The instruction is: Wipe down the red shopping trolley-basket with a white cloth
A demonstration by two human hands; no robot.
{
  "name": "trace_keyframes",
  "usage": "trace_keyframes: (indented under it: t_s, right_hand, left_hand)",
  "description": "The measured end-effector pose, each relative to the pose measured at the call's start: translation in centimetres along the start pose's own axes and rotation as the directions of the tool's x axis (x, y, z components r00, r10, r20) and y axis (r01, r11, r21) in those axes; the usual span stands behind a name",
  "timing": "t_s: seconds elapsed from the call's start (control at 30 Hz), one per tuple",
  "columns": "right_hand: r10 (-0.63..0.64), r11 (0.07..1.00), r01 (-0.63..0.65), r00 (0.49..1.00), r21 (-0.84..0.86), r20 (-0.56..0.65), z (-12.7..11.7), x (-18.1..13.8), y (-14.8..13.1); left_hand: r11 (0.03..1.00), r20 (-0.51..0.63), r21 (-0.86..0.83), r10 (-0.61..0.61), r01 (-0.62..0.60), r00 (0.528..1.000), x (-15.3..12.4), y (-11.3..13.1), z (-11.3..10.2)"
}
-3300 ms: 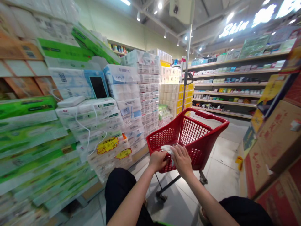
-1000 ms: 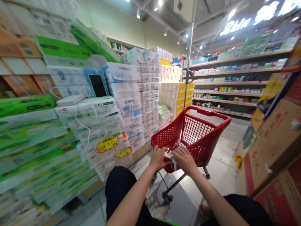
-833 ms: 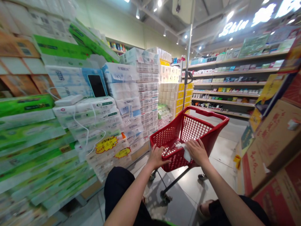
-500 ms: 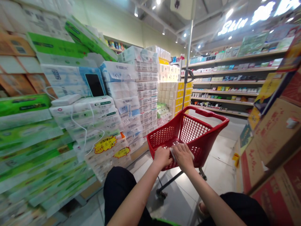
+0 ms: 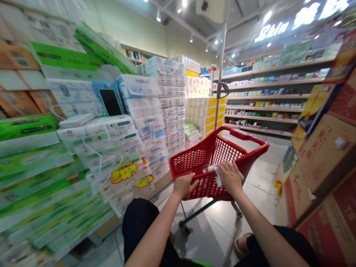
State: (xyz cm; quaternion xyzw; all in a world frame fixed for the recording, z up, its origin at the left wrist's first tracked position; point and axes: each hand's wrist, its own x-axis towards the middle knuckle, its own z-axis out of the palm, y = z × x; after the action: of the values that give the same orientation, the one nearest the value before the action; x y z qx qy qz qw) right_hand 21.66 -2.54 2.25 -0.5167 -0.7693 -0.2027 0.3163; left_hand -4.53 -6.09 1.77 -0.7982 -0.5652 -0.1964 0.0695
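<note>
A red plastic shopping cart stands on the tiled floor just ahead of my knees. My left hand is closed round the near rim of the cart's basket. My right hand presses a white wipe against the same rim, further right, its fingers curled over the cloth. The basket looks empty through its mesh. A metal pole rises behind the cart.
Stacked packs of tissue and toilet paper fill the left side, with a phone and a white power bank on them, joined by a cable. Cardboard boxes crowd the right. Product shelves line the far wall.
My right hand has slid the wipe right along the rim, away from my left hand. The cart has shifted slightly left.
</note>
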Motion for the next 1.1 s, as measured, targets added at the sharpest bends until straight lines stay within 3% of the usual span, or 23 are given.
trace_keyframes:
  t_s: [0.17,0.27,0.4,0.57,0.67,0.8,0.93,1.0,1.1]
  right_hand:
    - [-0.071,0.992,0.070,0.997,0.101,0.004,0.3,-1.0,-6.3]
    - [-0.151,0.979,0.146,0.988,0.139,0.030,0.0,-1.4,-7.8]
    - [-0.214,0.973,0.206,0.974,0.103,0.072,-1.1,-1.4,-4.5]
    - [-0.090,0.994,0.088,0.996,-0.070,-0.024,-2.2,-1.0,3.7]
    - [-0.023,0.994,0.013,0.996,-0.110,-0.089,-2.3,-0.7,5.2]
    - [0.059,0.994,-0.069,0.992,-0.085,-0.110,-1.4,-0.9,0.8]
    - [0.003,1.000,-0.004,0.999,-0.011,-0.050,-0.2,-1.4,-4.9]
    - [-0.043,0.999,0.043,0.999,0.013,-0.026,-0.1,-1.3,-5.7]
    - [-0.143,0.990,0.143,0.990,0.010,0.009,-0.8,-0.7,-3.9]
  left_hand:
    - [1.000,-0.062,0.025,0.010,-0.009,0.998,0.7,2.3,0.2]
    - [1.000,-0.056,-0.003,0.028,-0.028,0.998,1.2,3.7,0.2]
    - [0.998,-0.002,-0.043,0.036,-0.036,0.999,1.1,3.7,0.0]
    - [0.996,-0.027,-0.041,0.079,-0.080,0.997,0.6,3.1,-0.3]
    - [0.996,-0.043,-0.030,0.077,-0.078,0.996,0.7,3.2,-0.3]
    - [0.999,-0.070,-0.009,0.049,-0.049,0.996,0.6,3.3,-0.2]
    - [1.000,-0.092,0.013,0.010,-0.009,0.996,0.4,2.7,-0.3]
    - [1.000,-0.089,0.014,0.001,0.001,0.996,0.2,2.1,-0.5]
    - [1.000,-0.073,0.014,0.001,0.000,0.997,-0.1,1.3,-0.9]
